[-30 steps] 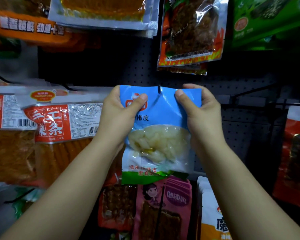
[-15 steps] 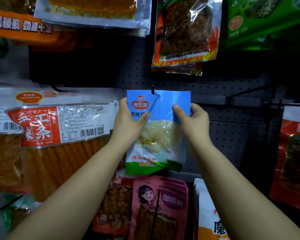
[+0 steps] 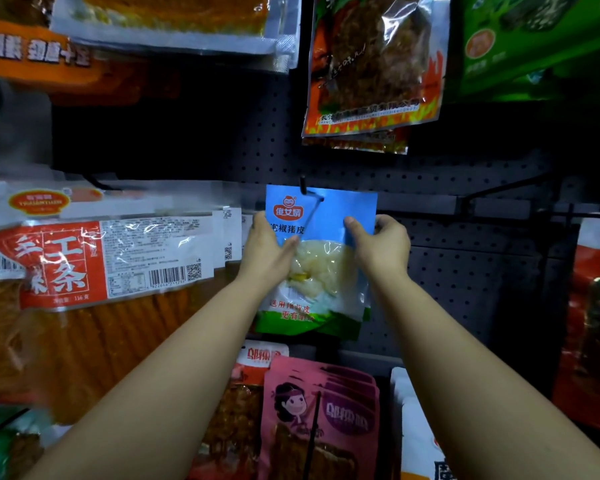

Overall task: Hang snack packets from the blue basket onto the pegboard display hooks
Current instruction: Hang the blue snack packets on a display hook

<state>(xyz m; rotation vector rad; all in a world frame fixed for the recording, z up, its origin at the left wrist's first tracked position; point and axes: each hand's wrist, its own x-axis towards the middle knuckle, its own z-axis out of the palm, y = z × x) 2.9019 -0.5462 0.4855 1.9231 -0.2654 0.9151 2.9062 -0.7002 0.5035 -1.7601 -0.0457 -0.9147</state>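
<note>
Two hands hold one blue snack packet (image 3: 340,209) up against the dark pegboard (image 3: 465,271). The packet has a blue top, a clear middle with pale food inside, and a green strip at the bottom. A thin black hook (image 3: 307,195) pokes out through the hole near the top of the packet, so the packet sits on the hook.

The left hand (image 3: 271,247) holds the left edge of the packet, with its thumb lying across the front and its fingers tucked behind. The right hand (image 3: 381,244) pinches the right edge of the packet, thumb on the front and fingers curled round the back.

Left of the blue packet hangs a big orange and red packet (image 3: 94,271) with a white label and long orange sticks inside. Above the blue packet hangs a clear packet with flames (image 3: 371,64) printed along its bottom and brown food inside. Right of that one, a green packet (image 3: 534,46) hangs at the top. Just below the blue packet is a row of pink packets (image 3: 319,420) with a cartoon girl on the front, and a black hook runs down their middle. Far to the right of the blue packet hangs a red packet (image 3: 593,323), partly out of view.
</note>
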